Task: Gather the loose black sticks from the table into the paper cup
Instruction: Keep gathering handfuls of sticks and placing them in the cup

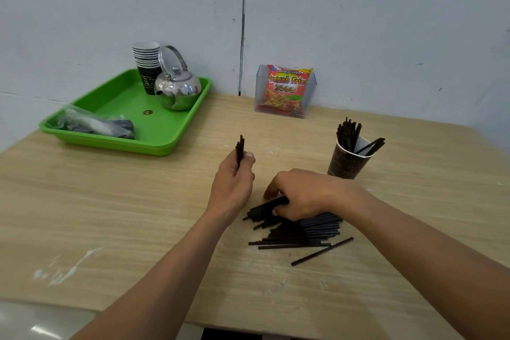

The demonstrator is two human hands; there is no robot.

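**Some sticks are in the cup, many still wait on the tabletop**

The job is partly done. The paper cup (349, 157) stands on the tabletop (110, 215), off to the right and a little behind the hands. It already holds a bunch of black sticks (348, 134) that stand up out of its top. A few of them lean far over the right side of the rim.

A big pile of loose sticks (300, 232) still lies flat on the tabletop, near the front, just in front of the cup. One stick (321, 252) lies a bit apart from the pile, slanted, on the near side.

The left hand (234, 182) is closed around a small bundle of sticks (240, 148). It holds them upright, with the thumb pressed on them, and their tops poke up above the fingers. This bundle is not in the cup yet.

The right hand (300, 194) lies on top of the pile, fingers curled down over the sticks. It seems to be picking up more, but how many it grips cannot be seen.

So there is a good deal left to do: the bundle, the whole pile and the lone stick must all go into the cup. It looks like less than half is done.
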